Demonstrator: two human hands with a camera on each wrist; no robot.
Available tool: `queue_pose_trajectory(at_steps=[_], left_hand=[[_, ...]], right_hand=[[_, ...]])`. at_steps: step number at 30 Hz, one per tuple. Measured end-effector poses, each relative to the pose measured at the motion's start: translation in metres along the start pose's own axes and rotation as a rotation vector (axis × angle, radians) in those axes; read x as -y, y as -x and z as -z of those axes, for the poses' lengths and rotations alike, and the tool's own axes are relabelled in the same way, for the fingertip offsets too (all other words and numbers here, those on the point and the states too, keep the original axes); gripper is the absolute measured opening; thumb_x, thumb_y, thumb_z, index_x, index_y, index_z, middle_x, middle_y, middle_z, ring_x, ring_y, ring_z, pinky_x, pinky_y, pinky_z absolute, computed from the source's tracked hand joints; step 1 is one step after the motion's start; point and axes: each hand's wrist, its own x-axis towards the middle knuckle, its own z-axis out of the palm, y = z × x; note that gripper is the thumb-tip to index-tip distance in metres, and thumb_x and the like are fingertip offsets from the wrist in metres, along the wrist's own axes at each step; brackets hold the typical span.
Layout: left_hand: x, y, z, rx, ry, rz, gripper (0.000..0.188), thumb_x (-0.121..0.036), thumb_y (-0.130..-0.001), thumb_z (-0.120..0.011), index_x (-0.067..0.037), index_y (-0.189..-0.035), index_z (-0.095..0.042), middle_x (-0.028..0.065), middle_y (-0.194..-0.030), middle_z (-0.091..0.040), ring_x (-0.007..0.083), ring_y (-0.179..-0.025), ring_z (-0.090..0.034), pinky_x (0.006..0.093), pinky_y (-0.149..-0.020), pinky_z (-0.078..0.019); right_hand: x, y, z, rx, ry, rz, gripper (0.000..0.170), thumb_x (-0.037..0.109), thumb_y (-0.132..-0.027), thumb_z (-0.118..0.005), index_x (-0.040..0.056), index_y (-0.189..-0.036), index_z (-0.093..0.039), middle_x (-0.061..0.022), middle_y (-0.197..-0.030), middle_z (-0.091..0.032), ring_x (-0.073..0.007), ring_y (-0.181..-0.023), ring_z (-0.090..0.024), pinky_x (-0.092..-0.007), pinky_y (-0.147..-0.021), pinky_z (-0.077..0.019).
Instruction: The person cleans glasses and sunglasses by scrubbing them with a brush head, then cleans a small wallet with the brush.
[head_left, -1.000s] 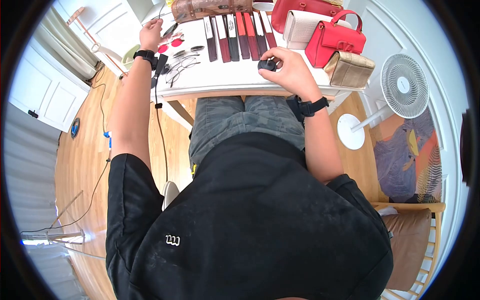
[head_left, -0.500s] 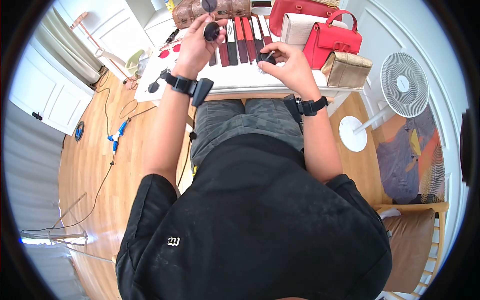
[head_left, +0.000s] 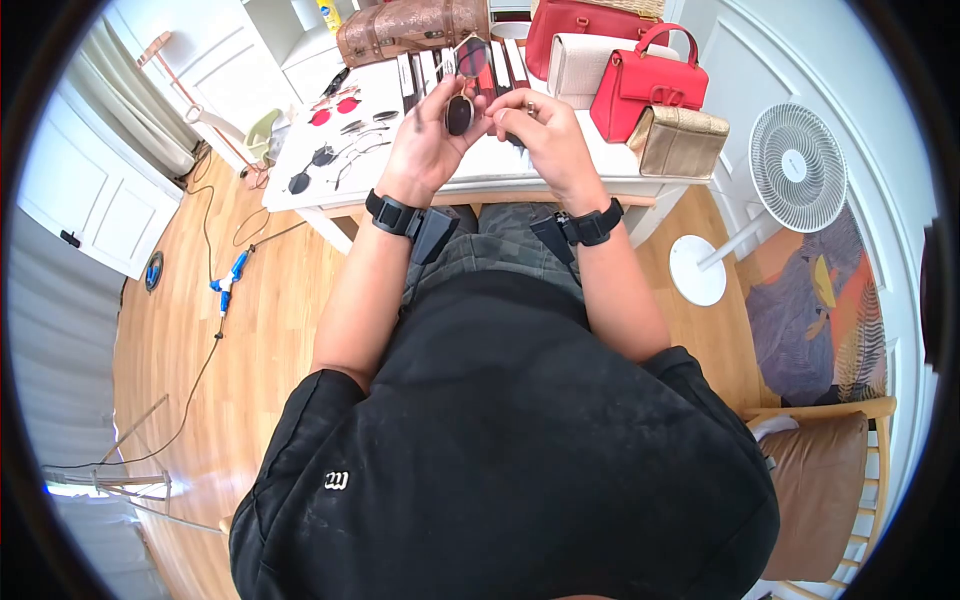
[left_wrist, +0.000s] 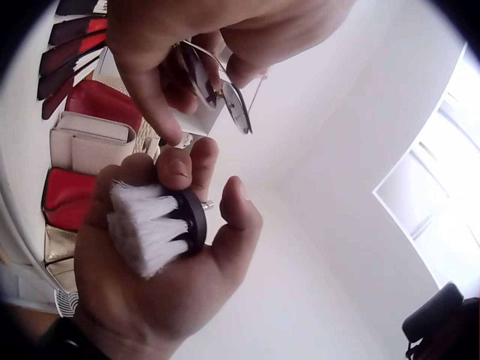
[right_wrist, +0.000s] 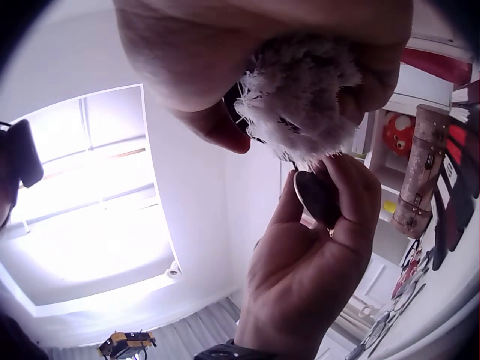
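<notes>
Well, hands (head_left: 428,143) hold sunglasses (head_left: 460,114) (brush (left_wrist: 150,225) too).

And here's the white surface (head_left: 480,172): red glasses (head_left: 335,110) out left, dark glasses (head_left: 312,170) nearer the edge, wire glasses (head_left: 362,150) just beside them! Brown trunk (head_left: 410,30) along the back, slim strips (head_left: 407,78) lined up in front, and over on the right, two red bags (head_left: 650,92), a cream bag (head_left: 575,72), and gold bag (head_left: 680,142) foremost!

bright window glare washes the wrist views, hands partly shadowed, head view's edges curved
</notes>
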Motion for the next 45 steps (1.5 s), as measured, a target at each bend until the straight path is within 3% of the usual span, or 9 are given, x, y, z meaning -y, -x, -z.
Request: queue_pose_trajectory(at_steps=[4, 7, 12, 18, 26, 29, 34, 38, 45], left_hand=[[0.0, 0.005, -0.006, 0.028, 0.066, 0.033, 0.021, -0.021, -0.109, -0.059, -0.001, -0.113, -0.064, 0.0098, -0.107, -0.07, 0.0206, -0.102, -0.071, 0.0396, -0.091, -0.0648], [0.006, 0.003, -0.004, 0.076, 0.036, 0.009, 0.019, -0.018, -0.108, -0.06, 0.0, -0.113, -0.064, 0.0082, -0.104, -0.07, 0.0172, -0.092, -0.071, 0.0367, -0.088, -0.0647], [0.012, 0.012, -0.016, 0.09, -0.058, -0.041, 0.018, -0.018, -0.108, -0.061, -0.003, -0.117, -0.063, 0.0066, -0.105, -0.069, 0.016, -0.097, -0.069, 0.0334, -0.088, -0.0583], [0.012, 0.016, -0.022, 0.13, -0.092, -0.073, 0.012, -0.012, -0.103, -0.066, -0.003, -0.111, -0.068, 0.0043, -0.103, -0.072, 0.013, -0.095, -0.069, 0.0289, -0.085, -0.0561], [0.004, 0.023, -0.028, 0.094, -0.215, -0.096, 0.016, -0.011, -0.102, -0.067, -0.004, -0.117, -0.068, 0.0049, -0.11, -0.074, 0.0134, -0.1, -0.069, 0.0314, -0.09, -0.0556], [0.009, 0.021, -0.027, 0.121, -0.232, -0.13, 0.016, -0.011, -0.103, -0.066, -0.006, -0.118, -0.068, 0.0041, -0.112, -0.074, 0.0131, -0.101, -0.069, 0.032, -0.089, -0.0557], [0.004, 0.021, -0.026, 0.249, -0.266, 0.036, 0.013, -0.014, -0.103, -0.067, -0.007, -0.112, -0.072, -0.001, -0.107, -0.073, 0.0082, -0.099, -0.067, 0.0279, -0.088, -0.054], [0.0, 0.014, -0.013, 0.292, -0.308, 0.034, 0.021, -0.013, -0.104, -0.066, -0.005, -0.122, -0.072, -0.0003, -0.111, -0.074, 0.0081, -0.102, -0.066, 0.0263, -0.088, -0.0525], [0.01, 0.013, -0.008, 0.326, -0.295, 0.02, 0.021, -0.01, -0.103, -0.066, -0.003, -0.124, -0.069, 0.0059, -0.119, -0.073, 0.0149, -0.112, -0.067, 0.0332, -0.098, -0.0544]], right_hand=[[0.001, -0.003, 0.001, -0.023, -0.07, 0.015, 0.015, 0.01, -0.097, -0.067, -0.0027, -0.101, -0.073, -0.0047, -0.083, -0.073, -0.0075, -0.076, -0.062, -0.0242, -0.068, -0.0487], [0.004, -0.004, 0.002, -0.022, -0.083, 0.023, 0.016, 0.013, -0.096, -0.072, -0.002, -0.101, -0.073, -0.0028, -0.081, -0.071, -0.0071, -0.077, -0.062, -0.0243, -0.069, -0.0489], [0.018, 0.004, -0.008, -0.092, 0.224, 0.087, 0.02, 0.017, -0.091, -0.08, -0.0013, -0.093, -0.074, -0.0014, -0.081, -0.072, -0.0063, -0.075, -0.063, -0.0241, -0.069, -0.0501], [0.027, 0.008, -0.006, -0.138, 0.403, 0.131, 0.017, 0.014, -0.091, -0.078, -0.0029, -0.093, -0.074, -0.0019, -0.078, -0.072, -0.0067, -0.072, -0.063, -0.0252, -0.064, -0.0503], [0.017, 0.0, 0.014, -0.202, 0.226, 0.018, 0.019, 0.014, -0.094, -0.074, -0.004, -0.099, -0.076, -0.0042, -0.083, -0.074, -0.0051, -0.073, -0.062, -0.0225, -0.063, -0.0471], [0.011, -0.003, 0.024, -0.154, 0.077, -0.015, 0.019, 0.011, -0.098, -0.073, -0.0042, -0.108, -0.077, -0.0034, -0.098, -0.076, -0.0069, -0.086, -0.067, -0.0226, -0.076, -0.0526], [0.017, -0.002, 0.026, -0.056, 0.093, -0.033, 0.02, 0.014, -0.098, -0.074, -0.0036, -0.108, -0.077, -0.0029, -0.096, -0.075, -0.007, -0.084, -0.066, -0.0228, -0.075, -0.0518], [0.023, 0.0, 0.03, 0.035, 0.064, -0.068, 0.021, 0.017, -0.097, -0.076, -0.0021, -0.105, -0.078, -0.0012, -0.092, -0.074, -0.0064, -0.083, -0.065, -0.0225, -0.074, -0.0503], [0.021, -0.002, 0.044, 0.185, 0.126, -0.151, 0.02, 0.016, -0.099, -0.074, -0.0016, -0.109, -0.076, -0.0017, -0.097, -0.076, -0.0065, -0.087, -0.067, -0.0231, -0.08, -0.0522]])
